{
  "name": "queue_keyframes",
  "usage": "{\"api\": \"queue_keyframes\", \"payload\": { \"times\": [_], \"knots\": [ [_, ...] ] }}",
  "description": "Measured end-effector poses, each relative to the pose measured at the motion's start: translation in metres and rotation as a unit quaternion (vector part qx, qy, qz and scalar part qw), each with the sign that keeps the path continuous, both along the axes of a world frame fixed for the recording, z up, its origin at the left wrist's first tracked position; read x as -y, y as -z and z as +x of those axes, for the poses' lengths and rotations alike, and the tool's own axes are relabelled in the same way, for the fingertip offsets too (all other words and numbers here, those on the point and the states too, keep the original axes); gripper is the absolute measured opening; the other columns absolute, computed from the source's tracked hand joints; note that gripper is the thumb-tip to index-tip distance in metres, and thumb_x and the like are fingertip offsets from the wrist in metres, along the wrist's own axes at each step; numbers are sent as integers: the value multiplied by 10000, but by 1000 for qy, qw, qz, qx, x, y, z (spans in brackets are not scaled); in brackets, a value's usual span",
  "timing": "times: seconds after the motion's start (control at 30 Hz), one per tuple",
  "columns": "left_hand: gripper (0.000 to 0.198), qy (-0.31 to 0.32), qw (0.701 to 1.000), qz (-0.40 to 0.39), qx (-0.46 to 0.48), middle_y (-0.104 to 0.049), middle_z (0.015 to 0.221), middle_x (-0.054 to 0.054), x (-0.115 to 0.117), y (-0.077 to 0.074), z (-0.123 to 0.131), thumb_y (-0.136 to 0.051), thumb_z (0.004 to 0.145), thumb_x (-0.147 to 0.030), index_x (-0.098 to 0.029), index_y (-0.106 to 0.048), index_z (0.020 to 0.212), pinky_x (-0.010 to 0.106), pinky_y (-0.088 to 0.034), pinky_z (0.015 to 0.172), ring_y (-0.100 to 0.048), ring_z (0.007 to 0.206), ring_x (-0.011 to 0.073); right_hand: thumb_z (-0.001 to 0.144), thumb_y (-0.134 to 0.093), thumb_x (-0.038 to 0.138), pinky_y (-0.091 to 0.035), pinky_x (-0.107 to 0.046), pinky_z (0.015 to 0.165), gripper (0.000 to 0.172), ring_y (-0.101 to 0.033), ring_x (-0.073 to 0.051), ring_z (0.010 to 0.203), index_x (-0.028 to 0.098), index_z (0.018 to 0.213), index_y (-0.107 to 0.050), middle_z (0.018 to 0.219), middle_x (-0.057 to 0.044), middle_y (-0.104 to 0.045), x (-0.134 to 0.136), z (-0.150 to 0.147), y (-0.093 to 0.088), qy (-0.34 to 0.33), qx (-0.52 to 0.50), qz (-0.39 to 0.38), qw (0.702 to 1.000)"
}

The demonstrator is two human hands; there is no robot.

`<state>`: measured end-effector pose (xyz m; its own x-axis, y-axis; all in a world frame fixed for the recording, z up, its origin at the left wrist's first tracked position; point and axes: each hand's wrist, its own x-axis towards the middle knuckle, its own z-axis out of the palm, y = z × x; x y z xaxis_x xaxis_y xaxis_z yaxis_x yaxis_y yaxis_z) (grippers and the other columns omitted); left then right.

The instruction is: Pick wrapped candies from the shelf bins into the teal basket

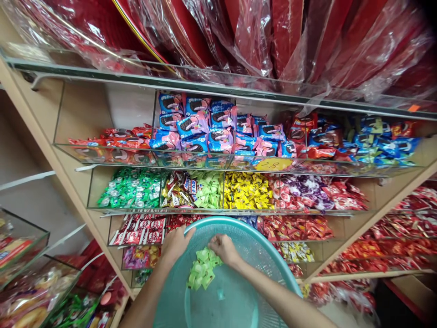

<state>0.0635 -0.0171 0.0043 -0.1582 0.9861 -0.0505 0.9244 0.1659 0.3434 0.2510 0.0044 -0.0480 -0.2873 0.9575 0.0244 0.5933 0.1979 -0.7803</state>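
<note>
My left hand (175, 245) is closed on the left rim of a round teal plastic basket (282, 262) with mesh sides. Inside the basket, my right hand (224, 248) has its fingers curled at the edge of a small heap of light green wrapped candies (202, 273). Whatever those fingers hold, if anything, is hidden. More light green candies (209, 189) of a similar look fill a shelf bin just beyond the basket, beside brown-wrapped sweets (175, 187).
Glass-fronted shelves hold green candies (131, 189), yellow candies (248, 190) and blue-and-pink cookie packs (193, 125). A yellow price tag (272, 164) hangs on the glass. Red plastic-wrapped items (252, 36) lie on top. Another glass bin (23, 241) juts in at left.
</note>
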Motion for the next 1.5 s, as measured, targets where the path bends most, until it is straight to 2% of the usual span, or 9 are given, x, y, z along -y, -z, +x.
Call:
{"api": "queue_keyframes", "payload": {
  "times": [0.1, 0.3, 0.4, 0.5, 0.63, 1.07, 1.27, 1.37, 1.5],
  "knots": [
    [579, -1, 1000, 1, 1, -671, 1052, 122, 0, 1, 0, -260, 842, -609, -206, -618, 1053, 318, -436, 767, -607, 992, 265, 809, -557, 320, -311, -202, 538, 151, -515, -116, 567, 184, 809, -622, 598, 21, -587, 9, -2, -33, -16, 65, 109, 992],
    [579, 11, 1000, 6, -5, -687, 994, 122, 0, 4, -1, -239, 854, -596, -206, -613, 1062, 329, -445, 729, -629, 925, 268, 925, -395, 378, -317, -216, 575, 246, -575, -140, 629, 232, 1020, -569, 730, -5, -647, 4, -7, -120, -19, 163, 256, 953],
    [589, 6, 1000, 6, 0, -682, 1019, 121, 1, 4, -1, -247, 851, -600, -199, -609, 1086, 318, -443, 736, -620, 955, 268, 940, -367, 282, -319, -243, 605, 227, -570, -158, 690, 206, 1019, -566, 817, -51, -646, -12, -12, -152, 9, 280, 319, 905],
    [593, 3, 1000, 5, 8, -682, 1020, 118, 3, 3, -2, -248, 847, -607, -200, -616, 1073, 314, -442, 740, -618, 959, 264, 910, -409, 188, -334, -303, 721, 196, -521, -205, 856, 174, 879, -603, 893, -99, -612, -27, -20, -167, 6, 381, 396, 835],
    [593, -8, 1000, 7, 15, -676, 1038, 126, 7, 0, -5, -261, 847, -599, -193, -605, 1110, 317, -441, 749, -616, 969, 265, 889, -431, 155, -274, -423, 878, 203, -419, -240, 972, 164, 828, -625, 1006, -118, -560, -39, -26, -166, -15, 412, 464, 784],
    [623, -20, 999, -4, 31, -680, 1020, 123, 9, 4, -12, -247, 831, -635, -206, -613, 1097, 320, -439, 735, -622, 946, 274, 857, -494, 141, -219, -464, 906, 151, -387, -230, 923, 165, 792, -628, 897, -89, -546, -58, -23, -154, 17, 411, 483, 773],
    [610, -22, 1000, -13, 19, -674, 1039, 130, 6, 4, -11, -254, 838, -623, -198, -612, 1091, 318, -434, 740, -618, 961, 278, 897, -458, 199, -271, -362, 801, 174, -392, -201, 844, 175, 795, -597, 864, -66, -533, -24, -11, -162, 17, 329, 513, 793],
    [600, -12, 1000, -12, 15, -674, 1034, 130, 3, 5, -9, -256, 843, -613, -191, -611, 1080, 307, -435, 720, -624, 942, 271, 918, -425, 242, -281, -308, 713, 185, -404, -177, 798, 182, 884, -597, 853, -53, -528, 4, -3, -143, -18, 241, 501, 831],
    [605, 0, 1000, -10, 5, -689, 974, 126, 1, 9, -7, -242, 842, -620, -196, -625, 1041, 299, -435, 706, -634, 903, 259, 917, -420, 238, -288, -285, 689, 182, -433, -161, 783, 190, 892, -594, 826, -38, -529, 22, 5, -81, -72, 188, 447, 871]
  ]
}}
